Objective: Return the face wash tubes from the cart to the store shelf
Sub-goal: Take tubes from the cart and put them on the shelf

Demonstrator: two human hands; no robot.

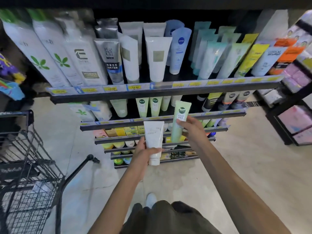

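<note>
My left hand (143,152) grips a white face wash tube (154,141) near its cap end, holding it upright in front of the lower shelves. My right hand (191,128) holds a pale green face wash tube (179,122) by its middle, cap down, just in front of the second shelf (162,119). Matching green tubes (151,106) stand on that shelf. Matching white tubes (157,59) stand on the top shelf (165,89).
A black wire shopping cart (28,169) stands at the left with its handle (81,168) toward me. Another rack (290,105) stands at the right. Lower shelves hold boxes and small tubes. Pale floor lies under my shoe (150,200).
</note>
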